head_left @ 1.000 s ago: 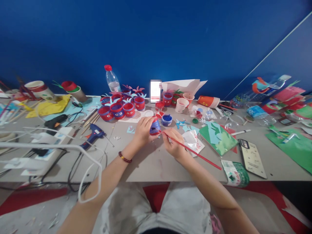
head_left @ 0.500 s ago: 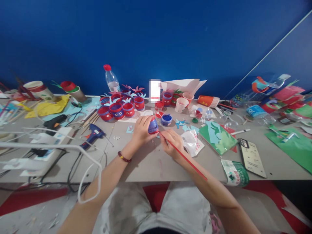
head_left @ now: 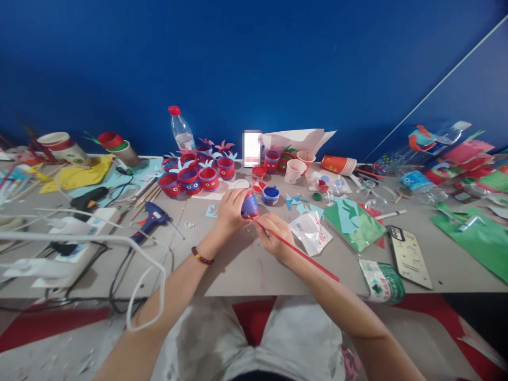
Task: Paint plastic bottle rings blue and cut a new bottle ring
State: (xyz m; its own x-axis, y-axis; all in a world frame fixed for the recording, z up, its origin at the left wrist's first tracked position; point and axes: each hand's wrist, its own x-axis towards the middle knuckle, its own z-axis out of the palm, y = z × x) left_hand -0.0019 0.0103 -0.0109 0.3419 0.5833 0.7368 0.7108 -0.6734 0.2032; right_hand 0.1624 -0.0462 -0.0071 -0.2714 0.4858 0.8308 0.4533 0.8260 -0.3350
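Fingers of my left hand are wrapped round a small cup painted blue with a red edge, which is tilted above the table. In my right hand is a long red paintbrush, its handle slanting back over the forearm. The brush's tip meets the cup's lower red edge; my fingers partly hide the contact. Just beyond the hands stand an open pot of blue paint and a round red lid or pot. Another small red paint pot is behind them.
Several red and blue cups with eyes and paper leaves stand at the back left. A glue gun, cables and a power strip lie left. On the right are white paper cups, a green packet and a phone.
My right hand has shifted slightly left with the paintbrush, bringing its tip under the cup's edge. The brush handle lies at a flatter slant. My left hand stays nearly still round the cup.
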